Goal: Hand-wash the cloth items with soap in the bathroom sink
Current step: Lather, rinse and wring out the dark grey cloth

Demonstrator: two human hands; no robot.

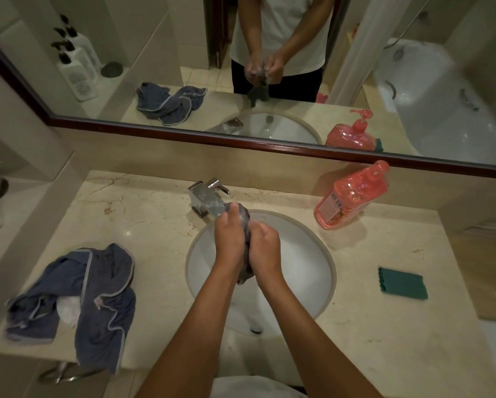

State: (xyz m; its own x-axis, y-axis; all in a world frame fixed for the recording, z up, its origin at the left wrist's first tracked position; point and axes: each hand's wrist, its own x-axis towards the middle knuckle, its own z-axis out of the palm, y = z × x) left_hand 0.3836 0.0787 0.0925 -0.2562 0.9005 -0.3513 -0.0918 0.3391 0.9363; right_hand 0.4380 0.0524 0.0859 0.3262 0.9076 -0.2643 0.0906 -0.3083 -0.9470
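Both forearms reach in from the bottom edge and meet over the sink (321, 282), where the left hand (228, 239) and right hand (265, 248) are curled round a small dark cloth (245, 271) bunched between them. Its upper end pokes out just below the faucet (206, 201), and its tail hangs down into the bowl. Pale suds cling to the cloth near the knuckles.

Wet and soapy, it should be limp, light and rather slippery, so a full-fist hold at each end, with the middle left free to rub, looks soundest.

A larger blue-grey cloth (97, 297) lies crumpled on the counter left of the sink, one corner drooping over the front edge. Right of the sink stands a red soap bottle (353, 196), and nearer the front lies a green sponge (403, 284).

Most of the dark cloth is hidden inside the hands. Whether water is running I cannot tell, as the spout sits behind the left hand.
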